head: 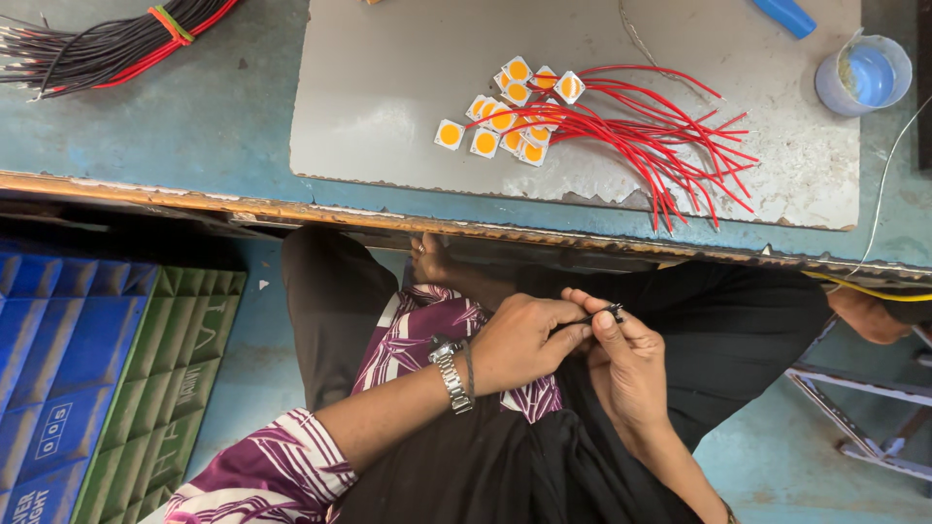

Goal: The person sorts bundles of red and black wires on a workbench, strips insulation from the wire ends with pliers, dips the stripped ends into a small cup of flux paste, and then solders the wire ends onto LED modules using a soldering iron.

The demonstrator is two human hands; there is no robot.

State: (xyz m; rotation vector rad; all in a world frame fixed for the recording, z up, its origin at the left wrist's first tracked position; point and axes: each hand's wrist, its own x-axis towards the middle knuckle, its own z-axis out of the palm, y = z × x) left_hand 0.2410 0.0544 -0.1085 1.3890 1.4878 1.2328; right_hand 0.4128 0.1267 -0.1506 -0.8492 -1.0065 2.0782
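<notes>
Both hands are in my lap, below the table edge. My left hand (524, 340), with a metal watch on its wrist, and my right hand (629, 364) pinch the same thin black wire (597, 315) between their fingertips. On the grey mat (388, 87) above lie several small white square parts with orange round centres (505, 118), each with red wires (670, 141) fanning out to the right.
A bundle of black and red wires (107, 44) lies at the table's far left. A small white cup (864, 73) and a blue tube (788, 15) sit at the top right. Blue and green crates (107, 369) stand on the floor at left. A metal frame (874, 408) is at right.
</notes>
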